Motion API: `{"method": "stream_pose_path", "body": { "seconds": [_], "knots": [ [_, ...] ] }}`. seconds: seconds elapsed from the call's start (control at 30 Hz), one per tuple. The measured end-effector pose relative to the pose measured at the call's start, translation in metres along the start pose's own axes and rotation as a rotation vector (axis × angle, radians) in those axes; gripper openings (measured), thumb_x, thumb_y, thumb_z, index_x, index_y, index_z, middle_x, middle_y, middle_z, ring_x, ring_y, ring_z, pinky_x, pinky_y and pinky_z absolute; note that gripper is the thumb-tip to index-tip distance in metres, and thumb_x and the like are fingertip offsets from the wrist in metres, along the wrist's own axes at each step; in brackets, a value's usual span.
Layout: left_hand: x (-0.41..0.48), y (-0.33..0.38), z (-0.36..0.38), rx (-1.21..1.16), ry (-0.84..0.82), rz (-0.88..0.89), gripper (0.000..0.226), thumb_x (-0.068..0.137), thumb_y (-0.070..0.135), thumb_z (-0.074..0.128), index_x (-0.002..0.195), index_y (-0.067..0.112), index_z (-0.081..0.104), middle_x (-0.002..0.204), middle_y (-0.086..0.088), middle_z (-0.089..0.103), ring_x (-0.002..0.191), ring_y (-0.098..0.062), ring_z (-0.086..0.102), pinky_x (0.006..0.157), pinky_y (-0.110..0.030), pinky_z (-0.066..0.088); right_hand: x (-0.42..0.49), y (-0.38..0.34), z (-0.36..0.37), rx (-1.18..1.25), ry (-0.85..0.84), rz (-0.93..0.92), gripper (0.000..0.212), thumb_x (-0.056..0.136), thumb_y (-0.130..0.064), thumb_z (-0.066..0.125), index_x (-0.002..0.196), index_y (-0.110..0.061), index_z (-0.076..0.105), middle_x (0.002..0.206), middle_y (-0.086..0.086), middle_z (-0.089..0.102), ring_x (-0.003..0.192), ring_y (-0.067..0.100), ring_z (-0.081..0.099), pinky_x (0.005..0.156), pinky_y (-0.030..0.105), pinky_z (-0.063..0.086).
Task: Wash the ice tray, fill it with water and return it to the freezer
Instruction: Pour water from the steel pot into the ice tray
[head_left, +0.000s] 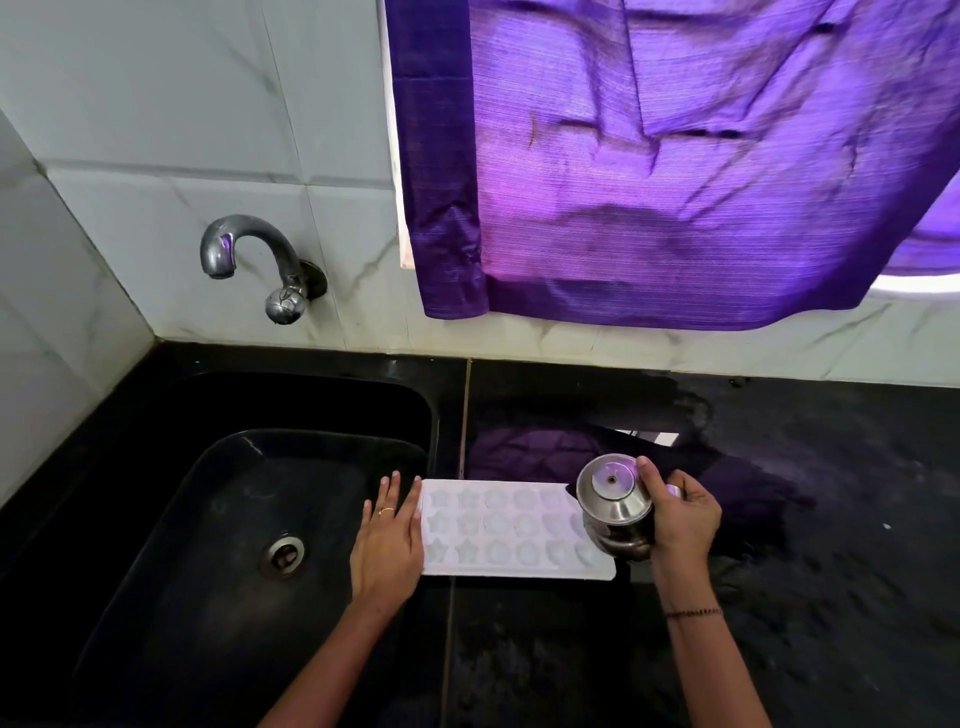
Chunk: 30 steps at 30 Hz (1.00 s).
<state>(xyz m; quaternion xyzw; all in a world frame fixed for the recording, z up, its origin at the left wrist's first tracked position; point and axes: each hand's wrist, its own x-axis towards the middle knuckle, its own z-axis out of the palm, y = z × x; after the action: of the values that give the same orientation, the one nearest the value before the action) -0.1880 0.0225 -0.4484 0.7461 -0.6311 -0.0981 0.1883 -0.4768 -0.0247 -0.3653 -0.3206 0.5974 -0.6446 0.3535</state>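
A white ice tray (506, 527) with star and round moulds lies flat on the black counter, just right of the sink. My left hand (387, 545) rests with straight fingers against the tray's left end, steadying it. My right hand (683, 519) grips a small steel jug (615, 506) with a lid, held tilted over the tray's right end. The jug hides the tray's far right moulds. I cannot tell whether water is running out of the jug.
A black sink (249, 519) with a metal drain (283, 556) fills the left. A curved steel tap (249, 260) juts from the tiled wall above it. A purple curtain (675, 156) hangs over the wet black counter (831, 519).
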Motion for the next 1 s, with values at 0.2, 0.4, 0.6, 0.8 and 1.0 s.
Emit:
{"method": "stream_pose_path", "body": {
  "seconds": [0.2, 0.4, 0.6, 0.8, 1.0],
  "knots": [
    [0.000, 0.000, 0.000, -0.001, 0.000, -0.002, 0.048, 0.102, 0.028, 0.021, 0.149, 0.026, 0.018, 0.160, -0.001, 0.010, 0.147, -0.012, 0.000, 0.118, -0.029, -0.001, -0.008, -0.001, 0.010, -0.057, -0.035, -0.040, 0.055, 0.076, -0.011, 0.077, 0.048, -0.017, 0.031, 0.036, -0.014, 0.031, 0.038, 0.001, 0.028, 0.040, 0.010, 0.030],
    [0.000, 0.001, 0.000, -0.010, 0.003, -0.001, 0.048, 0.102, 0.028, 0.021, 0.150, 0.026, 0.019, 0.159, -0.002, 0.011, 0.147, -0.013, 0.000, 0.118, -0.029, 0.000, -0.016, -0.004, 0.017, -0.125, -0.064, -0.122, 0.057, 0.076, -0.009, 0.077, 0.048, -0.016, 0.029, 0.035, -0.013, 0.028, 0.038, 0.003, 0.026, 0.040, 0.010, 0.026],
    [0.000, 0.001, 0.000, -0.012, 0.002, -0.003, 0.048, 0.102, 0.028, 0.022, 0.150, 0.025, 0.019, 0.159, -0.002, 0.011, 0.147, -0.013, 0.001, 0.118, -0.029, -0.001, -0.018, -0.007, 0.021, -0.157, -0.077, -0.150, 0.057, 0.076, -0.009, 0.077, 0.047, -0.016, 0.029, 0.035, -0.012, 0.030, 0.038, 0.004, 0.027, 0.040, 0.010, 0.025],
    [-0.001, 0.001, 0.001, -0.009, 0.003, -0.006, 0.048, 0.102, 0.029, 0.021, 0.150, 0.025, 0.018, 0.159, -0.002, 0.011, 0.147, -0.013, 0.001, 0.118, -0.029, -0.001, -0.019, -0.006, 0.021, -0.179, -0.066, -0.165, 0.055, 0.076, -0.010, 0.077, 0.047, -0.015, 0.031, 0.043, -0.006, 0.030, 0.038, 0.004, 0.028, 0.041, 0.010, 0.026],
    [0.000, 0.000, 0.001, -0.006, -0.003, -0.010, 0.048, 0.102, 0.029, 0.021, 0.150, 0.026, 0.017, 0.160, -0.001, 0.010, 0.147, -0.012, 0.000, 0.118, -0.029, -0.001, -0.018, -0.005, 0.019, -0.192, -0.056, -0.178, 0.055, 0.076, -0.010, 0.077, 0.047, -0.014, 0.031, 0.045, -0.002, 0.029, 0.038, 0.004, 0.028, 0.041, 0.009, 0.027]
  ]
}}
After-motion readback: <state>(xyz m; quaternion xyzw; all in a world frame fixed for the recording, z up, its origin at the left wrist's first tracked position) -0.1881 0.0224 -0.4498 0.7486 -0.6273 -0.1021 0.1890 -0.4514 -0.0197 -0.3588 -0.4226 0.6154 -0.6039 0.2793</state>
